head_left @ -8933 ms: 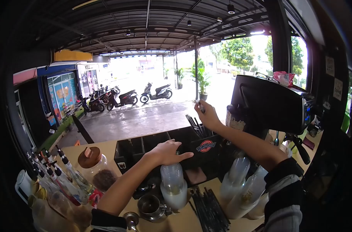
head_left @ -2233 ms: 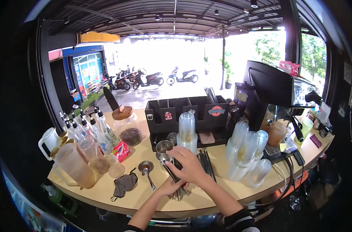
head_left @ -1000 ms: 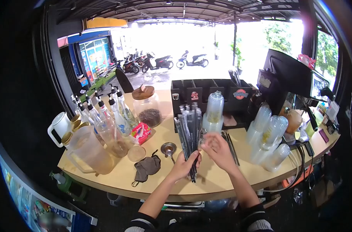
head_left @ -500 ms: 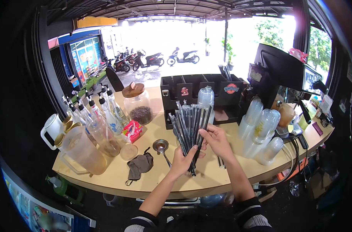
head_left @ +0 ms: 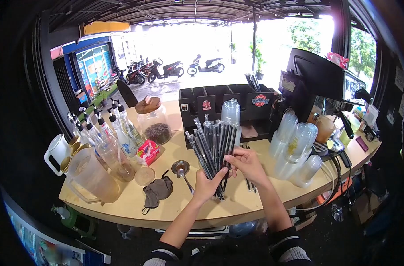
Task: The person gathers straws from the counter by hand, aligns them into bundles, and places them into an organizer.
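A fanned bundle of black straws [head_left: 214, 142] in clear wrappers stands upright over the counter. My left hand [head_left: 207, 185] is closed round its lower end, with the thumb across the front. At the bundle's right side, my right hand [head_left: 247, 165] pinches straws between thumb and fingers; some fingertips are hidden behind. A few loose straws [head_left: 250, 184] lie on the counter beside my right wrist. Behind the bundle rises a stack of clear plastic cups [head_left: 231, 110], in front of a black organizer [head_left: 194, 98]. More straws [head_left: 252, 82] stick up from its right compartment.
On the wooden counter [head_left: 135, 208] lie a metal ladle [head_left: 180, 167] and a dark cloth mask [head_left: 159, 191]. Pump bottles [head_left: 120, 131], a plastic pitcher [head_left: 93, 177] and a lidded glass jar [head_left: 153, 122] stand left. Cup stacks [head_left: 295, 148] and a coffee machine [head_left: 321, 119] are right.
The view has shifted slightly, so the counter items sit a little further left. My right hand's fingers have moved slightly on the bundle; both hands still hold it.
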The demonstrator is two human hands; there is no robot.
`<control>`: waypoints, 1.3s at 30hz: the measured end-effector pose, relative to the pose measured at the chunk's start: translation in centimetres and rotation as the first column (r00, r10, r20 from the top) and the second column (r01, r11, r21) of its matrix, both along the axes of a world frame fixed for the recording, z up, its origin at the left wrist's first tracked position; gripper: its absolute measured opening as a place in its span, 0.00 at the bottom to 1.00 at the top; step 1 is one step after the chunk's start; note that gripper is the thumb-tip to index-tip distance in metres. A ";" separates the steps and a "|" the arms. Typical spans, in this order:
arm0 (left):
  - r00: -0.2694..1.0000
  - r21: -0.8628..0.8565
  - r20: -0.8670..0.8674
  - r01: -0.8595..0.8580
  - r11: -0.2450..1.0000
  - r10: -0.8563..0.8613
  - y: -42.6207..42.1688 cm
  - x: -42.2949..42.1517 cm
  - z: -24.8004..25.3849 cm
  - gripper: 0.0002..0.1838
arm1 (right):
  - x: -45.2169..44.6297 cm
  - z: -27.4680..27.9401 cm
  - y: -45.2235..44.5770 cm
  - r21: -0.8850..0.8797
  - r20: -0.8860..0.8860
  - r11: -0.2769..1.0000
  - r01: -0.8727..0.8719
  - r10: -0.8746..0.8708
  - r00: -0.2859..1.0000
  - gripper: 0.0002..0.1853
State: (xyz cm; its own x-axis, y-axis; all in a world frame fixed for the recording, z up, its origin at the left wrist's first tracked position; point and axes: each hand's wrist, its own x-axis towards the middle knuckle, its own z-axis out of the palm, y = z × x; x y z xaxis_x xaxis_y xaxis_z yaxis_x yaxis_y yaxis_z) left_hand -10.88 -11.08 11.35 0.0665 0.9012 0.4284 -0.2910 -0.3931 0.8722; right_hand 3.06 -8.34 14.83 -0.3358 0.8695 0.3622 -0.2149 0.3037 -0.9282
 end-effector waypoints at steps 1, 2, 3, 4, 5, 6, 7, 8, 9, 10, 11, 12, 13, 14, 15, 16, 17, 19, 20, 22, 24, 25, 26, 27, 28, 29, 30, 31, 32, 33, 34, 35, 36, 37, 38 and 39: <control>0.998 0.010 -0.055 0.022 1.000 -0.021 0.0 0.0 0.0 0.07 | 0.1 -0.2 0.1 0.006 0.012 1.000 -0.006 0.006 1.000 0.09; 0.998 0.011 -0.055 0.023 1.000 -0.022 0.0 0.1 -0.1 0.07 | 0.3 -0.3 0.2 0.012 0.024 1.000 -0.012 0.012 1.000 0.09; 0.996 0.013 -0.081 0.023 1.000 -0.022 0.2 0.2 -0.2 0.07 | 0.5 -0.2 0.2 0.013 0.025 1.000 -0.010 0.009 1.000 0.09; 0.994 0.015 -0.108 0.025 1.000 -0.023 0.2 0.3 -0.3 0.07 | 0.7 -0.1 0.1 -0.004 0.037 1.000 -0.002 0.002 0.999 0.09; 0.994 0.016 -0.108 0.029 0.999 -0.027 0.2 0.6 -0.3 0.07 | 0.9 0.1 -0.1 -0.020 0.048 1.000 0.007 -0.006 0.999 0.08; 0.995 0.008 -0.085 0.053 0.999 -0.052 0.3 0.8 -0.2 0.07 | 1.1 0.2 -0.2 -0.019 0.047 1.000 0.012 -0.011 0.999 0.08; 0.995 0.000 -0.062 0.078 0.997 -0.078 0.3 1.1 -0.2 0.08 | 1.3 0.3 -0.4 -0.020 0.031 0.999 0.029 -0.029 0.999 0.08; 0.994 0.000 -0.064 0.084 0.996 -0.084 0.2 1.5 -0.2 0.08 | 1.6 0.3 -0.5 -0.021 0.015 0.999 0.047 -0.047 0.999 0.07; 0.995 -0.030 -0.058 0.077 0.997 -0.079 0.2 1.8 -0.2 0.08 | 1.9 0.2 -0.4 -0.020 0.013 0.998 0.054 -0.054 0.998 0.07; 0.996 -0.060 -0.054 0.070 0.996 -0.073 0.2 2.2 -0.2 0.08 | 2.3 -0.1 -0.3 -0.031 0.013 0.997 0.065 -0.065 0.998 0.07; 0.995 -0.060 -0.056 0.076 0.995 -0.080 0.2 2.6 -0.2 0.08 | 2.6 -0.3 -0.3 -0.042 0.012 0.996 0.075 -0.075 0.997 0.07; 0.996 -0.057 -0.035 0.080 0.995 -0.082 0.2 3.0 -0.3 0.08 | 3.0 -0.3 -0.4 -0.042 0.010 0.996 0.082 -0.081 0.997 0.07; 0.996 -0.055 -0.014 0.085 0.995 -0.085 0.3 3.4 -0.3 0.09 | 3.5 -0.3 -0.5 -0.033 0.015 0.995 0.093 -0.092 0.996 0.07; 0.996 -0.054 -0.016 0.091 0.994 -0.092 0.6 3.8 -0.8 0.09 | 3.9 -0.3 -0.6 -0.023 0.020 0.994 0.104 -0.104 0.994 0.08; 0.996 -0.031 -0.045 0.072 0.997 -0.074 1.0 4.2 -1.2 0.09 | 4.4 -0.2 -0.8 -0.022 0.018 0.994 0.111 -0.111 0.994 0.08; 0.996 -0.007 -0.074 0.054 0.999 -0.054 1.3 4.6 -1.5 0.09 | 4.8 -0.1 -1.0 -0.030 0.033 0.989 0.144 -0.143 0.989 0.08; 0.995 -0.005 -0.076 0.061 0.998 -0.061 1.3 5.1 -1.7 0.09 | 5.3 -0.1 -1.1 -0.039 0.047 0.983 0.178 -0.176 0.983 0.08; 0.992 0.009 -0.129 0.009 1.000 -0.008 0.9 6.2 -1.1 0.09 | 6.5 -0.4 -1.1 -0.016 0.046 0.980 0.197 -0.197 0.979 0.09; 0.991 0.012 -0.130 0.016 1.000 -0.014 0.8 6.9 -0.9 0.09 | 7.2 -0.5 -1.2 0.004 0.047 0.978 0.209 -0.209 0.977 0.09; 0.995 0.041 -0.099 0.021 0.999 -0.017 0.7 8.3 -0.7 0.09 | 8.4 -0.6 -1.4 0.010 0.049 0.975 0.224 -0.224 0.973 0.09; 0.992 0.038 -0.114 0.053 0.998 -0.048 1.1 9.4 -1.3 0.09 | 9.6 -0.7 -1.6 0.015 0.053 0.972 0.236 -0.237 0.970 0.09; 0.989 0.031 -0.128 0.077 0.997 -0.073 1.2 9.9 -1.5 0.08 | 10.2 -0.8 -1.7 0.017 0.064 0.969 0.248 -0.248 0.967 0.09; 0.989 0.031 -0.128 0.080 0.996 -0.076 1.1 10.6 -1.6 0.08 | 10.8 -0.9 -1.8 0.018 0.076 0.966 0.258 -0.259 0.963 0.09; 0.990 0.028 -0.117 0.082 0.996 -0.079 1.0 11.2 -1.6 0.08 | 11.3 -0.9 -2.0 0.019 0.076 0.965 0.260 -0.260 0.963 0.09; 0.991 0.025 -0.107 0.083 0.996 -0.080 0.9 11.8 -1.7 0.08 | 11.8 -0.7 -2.1 0.030 0.084 0.963 0.267 -0.269 0.959 0.09; 0.991 0.026 -0.107 0.083 0.996 -0.080 0.9 12.4 -2.1 0.08 | 12.3 -0.7 -2.2 0.041 0.091 0.961 0.274 -0.277 0.956 0.08; 0.994 -0.004 -0.084 0.068 0.998 -0.068 1.0 12.9 -2.5 0.08 | 12.7 -0.9 -2.3 0.043 0.090 0.961 0.275 -0.278 0.956 0.08; 0.996 -0.037 -0.063 0.053 0.998 -0.055 1.0 13.3 -2.9 0.09 | 13.2 -1.1 -2.5 0.050 0.083 0.957 0.285 -0.288 0.954 0.08; 0.999 -0.099 -0.026 0.033 0.995 -0.035 0.8 13.5 -3.0 0.09 | 13.5 -1.4 -2.6 0.054 0.077 0.954 0.294 -0.298 0.951 0.08; 1.000 -0.162 0.012 0.013 0.987 -0.011 0.5 13.7 -2.7 0.09 | 13.9 -1.8 -2.6 0.052 0.077 0.954 0.294 -0.297 0.952 0.08; 0.995 -0.162 0.096 0.032 0.986 -0.017 0.5 13.9 -2.5 0.09 | 14.4 -2.1 -2.3 0.064 0.055 0.945 0.321 -0.325 0.944 0.07; 0.995 -0.161 0.099 0.026 0.987 -0.010 0.7 13.9 -2.7 0.09 | 14.8 -2.1 -2.1 0.077 0.034 0.935 0.345 -0.348 0.937 0.07; 0.990 -0.114 0.140 -0.005 0.993 0.021 1.1 13.7 -2.9 0.09 | 15.2 -1.7 -2.1 0.083 0.009 0.937 0.340 -0.342 0.940 0.07; 0.982 -0.067 0.184 -0.041 0.997 0.052 1.5 13.4 -3.0 0.10 | 15.2 -1.2 -2.0 0.089 0.014 0.941 0.328 -0.330 0.944 0.07; 0.980 -0.021 0.138 -0.144 0.989 0.146 1.9 13.0 -2.9 0.10 | 15.1 -0.5 -2.1 0.212 0.000 0.900 0.380 -0.389 0.921 0.07; 0.977 -0.018 0.146 -0.158 0.987 0.159 2.3 12.4 -2.8 0.10 | 14.9 0.2 -2.4 0.329 -0.022 0.843 0.425 -0.443 0.896 0.08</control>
